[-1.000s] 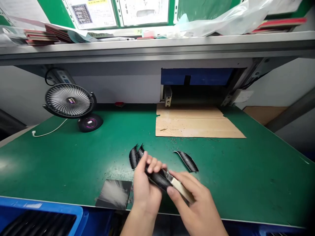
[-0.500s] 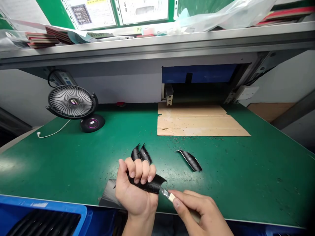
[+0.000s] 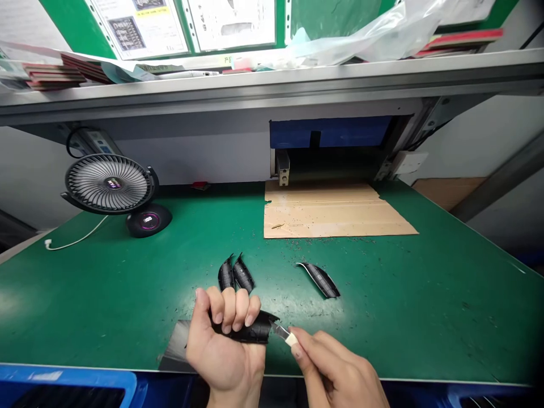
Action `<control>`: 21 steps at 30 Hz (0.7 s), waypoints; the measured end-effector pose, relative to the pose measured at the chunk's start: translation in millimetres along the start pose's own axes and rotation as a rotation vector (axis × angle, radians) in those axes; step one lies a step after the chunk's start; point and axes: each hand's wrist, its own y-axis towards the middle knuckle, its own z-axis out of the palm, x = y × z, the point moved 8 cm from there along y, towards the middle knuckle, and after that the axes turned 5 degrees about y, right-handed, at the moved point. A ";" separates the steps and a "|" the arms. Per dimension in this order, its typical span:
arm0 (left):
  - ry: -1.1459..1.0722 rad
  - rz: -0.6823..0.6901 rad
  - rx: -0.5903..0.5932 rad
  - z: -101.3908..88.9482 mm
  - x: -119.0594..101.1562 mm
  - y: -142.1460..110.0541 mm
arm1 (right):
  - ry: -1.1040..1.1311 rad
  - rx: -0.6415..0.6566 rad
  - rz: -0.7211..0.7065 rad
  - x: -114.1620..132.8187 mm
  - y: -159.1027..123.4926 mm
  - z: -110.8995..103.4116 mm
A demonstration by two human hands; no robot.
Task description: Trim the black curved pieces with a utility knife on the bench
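Note:
My left hand (image 3: pixel 223 345) is closed around a curved black plastic part (image 3: pixel 251 330), whose right end sticks out past my fingers. My right hand (image 3: pixel 334 371) pinches a small knife (image 3: pixel 284 334) with a pale handle, and its metal blade tip touches the end of that part. Two more black curved parts (image 3: pixel 235 273) lie side by side on the green mat just beyond my left hand. A third black part (image 3: pixel 319 279) lies alone to the right of them.
A dark square sheet (image 3: pixel 178 347) lies under my left hand near the table's front edge. A cardboard sheet (image 3: pixel 331 211) sits at the back centre, a small desk fan (image 3: pixel 109 185) at the back left. A blue bin (image 3: pixel 68 388) stands below the front left edge.
My left hand turned palm-up and now wraps the black part. My right hand drew back to the right, so only the blade tip meets the part's end. The view shifted slightly.

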 end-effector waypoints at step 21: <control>0.390 -0.280 0.066 -16.7 65.7 -1.8 | 0.454 -0.101 0.509 -64.3 14.3 -7.2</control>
